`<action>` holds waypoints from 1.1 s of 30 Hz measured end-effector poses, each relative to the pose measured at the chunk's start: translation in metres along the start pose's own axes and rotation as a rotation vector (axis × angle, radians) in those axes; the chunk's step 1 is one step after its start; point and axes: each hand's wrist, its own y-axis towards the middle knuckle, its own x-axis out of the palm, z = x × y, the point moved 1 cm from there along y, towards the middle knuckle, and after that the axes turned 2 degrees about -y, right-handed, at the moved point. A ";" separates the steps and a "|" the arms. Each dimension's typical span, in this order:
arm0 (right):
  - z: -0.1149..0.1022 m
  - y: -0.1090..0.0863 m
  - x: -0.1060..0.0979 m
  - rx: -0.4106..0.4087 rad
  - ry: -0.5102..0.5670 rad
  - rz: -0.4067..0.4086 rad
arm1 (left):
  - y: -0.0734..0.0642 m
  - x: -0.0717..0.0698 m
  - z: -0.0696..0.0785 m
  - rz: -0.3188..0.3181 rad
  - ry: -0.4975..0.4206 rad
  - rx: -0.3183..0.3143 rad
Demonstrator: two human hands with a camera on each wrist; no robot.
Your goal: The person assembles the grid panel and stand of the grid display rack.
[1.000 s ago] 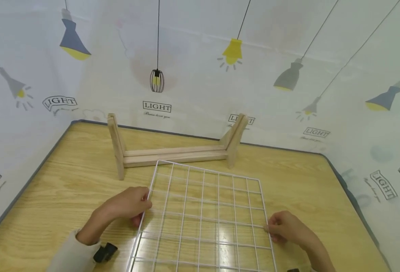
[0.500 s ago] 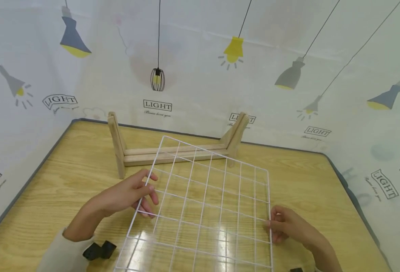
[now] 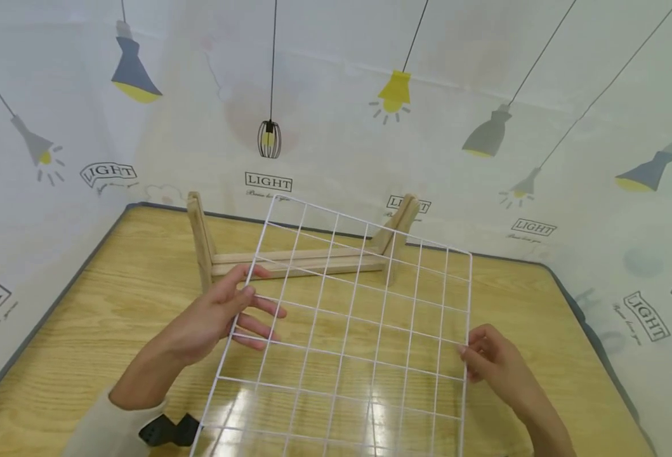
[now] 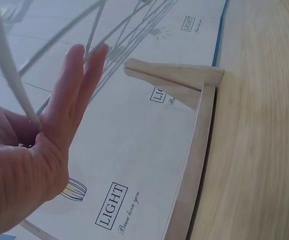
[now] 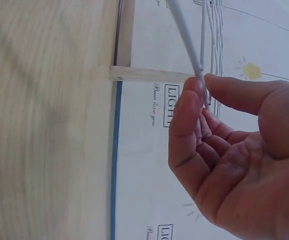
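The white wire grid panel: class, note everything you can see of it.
The white wire grid panel is a flat lattice of thin straight rods, apparently coated metal, with open four-sided cells and rounded far corners. It tilts, its far edge sloping down rightward in the head view; the near edge is out of frame. The person's left hand touches the left rim, fingers extended behind; the right hand pinches the right rim. A pale wooden stand shows through it.
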 end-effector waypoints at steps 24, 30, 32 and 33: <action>-0.083 -0.001 0.008 -0.408 -0.374 0.482 | -0.005 0.008 0.019 0.122 -0.061 0.261; -0.114 -0.004 0.031 -0.599 -0.453 0.537 | -0.006 0.011 0.022 0.142 -0.056 0.308; -0.122 -0.005 0.041 -0.603 -0.473 0.485 | -0.006 0.012 0.022 0.152 -0.052 0.324; -0.126 -0.005 0.046 -0.601 -0.483 0.457 | -0.006 0.013 0.022 0.154 -0.054 0.332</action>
